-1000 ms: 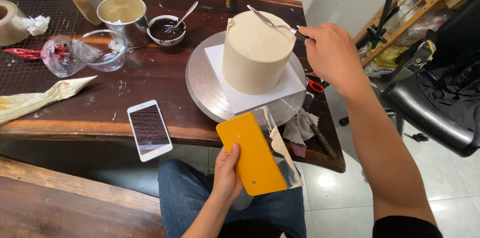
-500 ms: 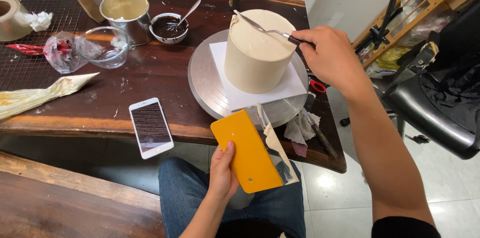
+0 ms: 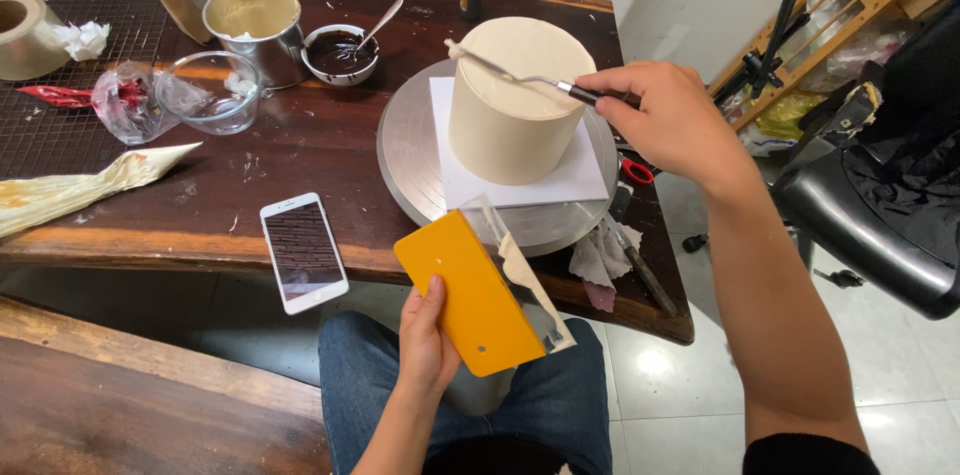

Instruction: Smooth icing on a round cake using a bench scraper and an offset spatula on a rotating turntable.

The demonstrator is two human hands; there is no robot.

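Note:
A tall round cake [image 3: 515,105] covered in cream-coloured icing stands on a white square board [image 3: 590,180] on a metal turntable [image 3: 405,150]. My right hand [image 3: 670,120] grips a palette knife [image 3: 520,78] by its dark handle; the thin blade lies across the cake's top with a dab of icing at its far tip. My left hand [image 3: 428,340] holds a yellow scraper [image 3: 470,305] together with a clear scraper [image 3: 520,275] smeared with icing, low over my lap below the table edge.
A white phone [image 3: 303,252] lies at the table's front edge. A used piping bag [image 3: 85,190], a glass bowl [image 3: 210,92], a metal pot [image 3: 252,30], and a bowl of chocolate with a spoon [image 3: 340,52] sit to the left. Crumpled tissue [image 3: 598,260] and a black chair [image 3: 880,195] are right.
The palette knife has moved across the cake's top toward the far left edge. My left hand with the scrapers stays at my lap.

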